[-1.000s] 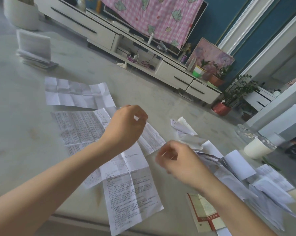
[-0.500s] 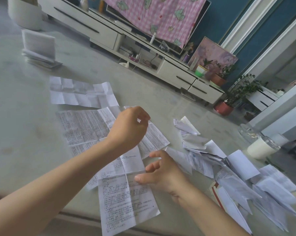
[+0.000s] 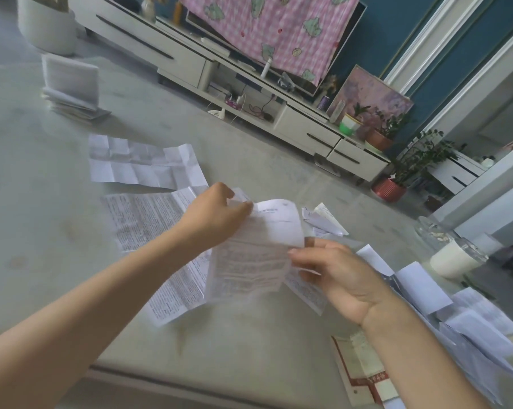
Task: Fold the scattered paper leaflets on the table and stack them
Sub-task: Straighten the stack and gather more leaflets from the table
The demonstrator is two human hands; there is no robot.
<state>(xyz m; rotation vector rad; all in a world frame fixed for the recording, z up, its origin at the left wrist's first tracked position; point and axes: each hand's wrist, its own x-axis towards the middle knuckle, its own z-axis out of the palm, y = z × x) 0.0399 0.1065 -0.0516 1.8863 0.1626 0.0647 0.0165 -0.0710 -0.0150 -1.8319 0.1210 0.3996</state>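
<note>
Now the leaflet [image 3: 250,252] is up off the tabletop [image 3: 249,335].
Flat near the front edge moments ago, it hangs pinched in the grip of left hand [image 3: 216,215] and right hand [image 3: 334,273], ready for folding.

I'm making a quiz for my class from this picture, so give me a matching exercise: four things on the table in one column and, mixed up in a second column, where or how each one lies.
Things:
1. folded stack
2. printed leaflet
3. creased sheet
4. white cup

Places or states:
A. flat and unfolded, beyond the left hand
B. near the right edge of the table
C. far left of the table
D. held off the table, pinched by the left hand and the right hand

Pairs: 1-C, 2-D, 3-A, 4-B.
</note>
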